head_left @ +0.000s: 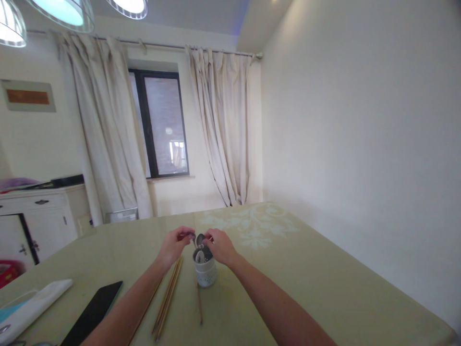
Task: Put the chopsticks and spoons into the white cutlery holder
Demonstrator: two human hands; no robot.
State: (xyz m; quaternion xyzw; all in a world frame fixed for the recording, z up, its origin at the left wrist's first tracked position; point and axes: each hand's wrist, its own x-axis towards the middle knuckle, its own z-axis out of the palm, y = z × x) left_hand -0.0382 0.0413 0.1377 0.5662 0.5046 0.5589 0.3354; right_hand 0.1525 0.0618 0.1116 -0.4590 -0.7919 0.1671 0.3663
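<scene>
A white patterned canister (pixel 206 277) stands upright on the table, with several spoons (pixel 200 257) poking out of its top. Above its left rim, my left hand (pixel 176 243) is closed in a pinch on the end of a thin metal utensil whose kind is unclear. On the other side, my right hand (pixel 219 246) pinches a dark metal spoon (pixel 200 239) over the opening. A bundle of wooden chopsticks (pixel 167 300) lies left of the canister, partly behind my left forearm. One short chopstick (pixel 199 302) lies in front of it.
The green table (pixel 288 288) runs to the wall on the right. At its left lie a flat black object (pixel 94 312) and a long white case (pixel 39 302). A white cabinet (pixel 50 211) stands beyond, near curtains (pixel 104 125) and a window (pixel 165 125).
</scene>
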